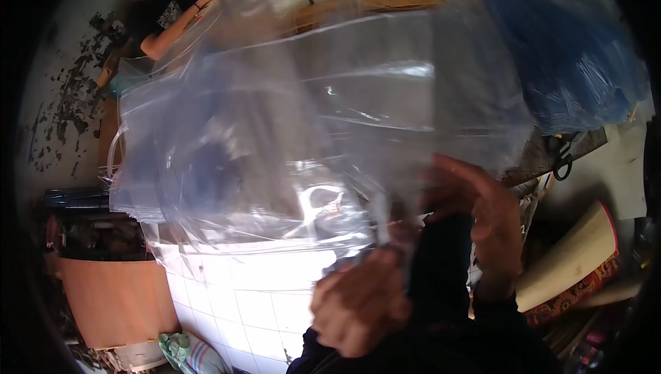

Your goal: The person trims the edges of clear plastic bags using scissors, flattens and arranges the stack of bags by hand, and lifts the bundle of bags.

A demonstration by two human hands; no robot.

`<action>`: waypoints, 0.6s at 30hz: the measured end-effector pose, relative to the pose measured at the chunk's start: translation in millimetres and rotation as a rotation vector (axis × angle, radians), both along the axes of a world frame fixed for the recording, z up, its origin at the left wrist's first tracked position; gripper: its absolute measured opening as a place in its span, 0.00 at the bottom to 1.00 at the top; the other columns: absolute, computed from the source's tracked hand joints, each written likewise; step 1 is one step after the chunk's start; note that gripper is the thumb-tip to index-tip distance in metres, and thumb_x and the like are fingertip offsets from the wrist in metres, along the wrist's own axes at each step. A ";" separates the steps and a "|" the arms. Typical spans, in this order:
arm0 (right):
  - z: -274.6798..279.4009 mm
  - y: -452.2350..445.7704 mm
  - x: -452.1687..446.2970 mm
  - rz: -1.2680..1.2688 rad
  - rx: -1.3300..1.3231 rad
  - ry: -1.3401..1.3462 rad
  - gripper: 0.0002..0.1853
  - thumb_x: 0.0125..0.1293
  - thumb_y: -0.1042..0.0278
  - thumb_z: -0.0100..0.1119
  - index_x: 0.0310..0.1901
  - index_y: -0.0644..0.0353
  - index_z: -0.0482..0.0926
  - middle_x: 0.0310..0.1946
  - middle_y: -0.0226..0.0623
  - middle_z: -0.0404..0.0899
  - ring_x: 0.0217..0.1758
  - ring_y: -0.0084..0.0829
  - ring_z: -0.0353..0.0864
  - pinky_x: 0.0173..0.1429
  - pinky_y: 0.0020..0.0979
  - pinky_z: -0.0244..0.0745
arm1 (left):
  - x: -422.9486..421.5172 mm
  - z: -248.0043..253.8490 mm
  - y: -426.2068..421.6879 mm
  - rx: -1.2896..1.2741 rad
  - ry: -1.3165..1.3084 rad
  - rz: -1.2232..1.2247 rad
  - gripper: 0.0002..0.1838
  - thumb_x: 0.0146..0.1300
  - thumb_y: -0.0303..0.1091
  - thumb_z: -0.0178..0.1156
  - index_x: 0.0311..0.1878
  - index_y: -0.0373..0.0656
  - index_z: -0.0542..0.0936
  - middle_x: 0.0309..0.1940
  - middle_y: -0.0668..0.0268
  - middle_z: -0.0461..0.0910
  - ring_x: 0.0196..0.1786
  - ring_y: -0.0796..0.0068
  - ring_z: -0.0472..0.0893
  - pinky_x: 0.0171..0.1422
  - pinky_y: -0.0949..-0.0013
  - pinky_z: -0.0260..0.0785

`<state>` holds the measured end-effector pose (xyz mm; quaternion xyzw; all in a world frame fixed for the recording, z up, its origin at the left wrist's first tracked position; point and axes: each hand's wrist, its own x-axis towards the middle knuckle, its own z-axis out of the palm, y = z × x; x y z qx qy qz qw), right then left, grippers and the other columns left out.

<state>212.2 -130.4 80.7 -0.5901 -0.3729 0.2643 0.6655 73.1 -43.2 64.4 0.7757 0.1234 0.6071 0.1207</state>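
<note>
A large clear plastic sheet [365, 91], creased and shiny, spreads across the middle of the view in loose layers. Its lower edge gathers toward my left hand [361, 302], which is closed in a fist around the plastic at the bottom centre. To the right, my right hand [478, 212] is raised against the sheet's lower right part. Its fingers look stretched and apart, though motion blurs them, and their tips lie partly against or behind the plastic.
A bluish pile of plastic [571, 64] hangs over the table's right side, with black-handled scissors [562, 157] below it. Another person [162, 23] is at the upper left. A rolled mat [571, 264] lies at right, an orange-brown panel [117, 298] and sack [200, 353] at lower left.
</note>
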 end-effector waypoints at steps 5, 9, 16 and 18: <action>-3.0 -4.9 -5.8 -0.107 0.000 0.293 0.25 0.56 0.77 0.53 0.57 0.67 0.63 0.41 0.46 0.78 0.42 0.29 0.79 0.41 0.25 0.75 | 20.4 -6.1 -12.4 0.010 0.270 -0.394 0.04 0.51 0.27 0.58 0.29 0.38 0.78 0.34 0.55 0.81 0.36 0.68 0.82 0.39 0.71 0.75; -17.0 -7.0 2.4 -0.378 0.008 0.319 0.22 0.55 0.85 0.50 0.54 0.68 0.65 0.33 0.42 0.80 0.35 0.24 0.80 0.35 0.20 0.74 | 9.9 -13.8 -15.3 0.034 0.380 -0.547 0.11 0.55 0.33 0.51 0.36 0.39 0.80 0.36 0.59 0.81 0.40 0.67 0.81 0.45 0.68 0.74; -28.5 -8.2 17.8 -0.672 0.148 0.163 0.16 0.58 0.79 0.54 0.50 0.65 0.68 0.29 0.34 0.79 0.29 0.15 0.72 0.32 0.15 0.65 | -6.1 -1.9 -14.6 0.063 0.698 -0.019 0.18 0.59 0.45 0.52 0.49 0.46 0.77 0.51 0.57 0.74 0.57 0.66 0.72 0.67 0.42 0.42; -29.3 -7.6 19.2 -0.699 0.141 0.154 0.15 0.59 0.78 0.54 0.49 0.64 0.69 0.29 0.33 0.78 0.28 0.14 0.71 0.32 0.15 0.64 | -3.3 -3.0 -9.7 -0.027 0.829 0.018 0.22 0.55 0.41 0.58 0.52 0.44 0.73 0.55 0.55 0.69 0.60 0.62 0.68 0.68 0.40 0.37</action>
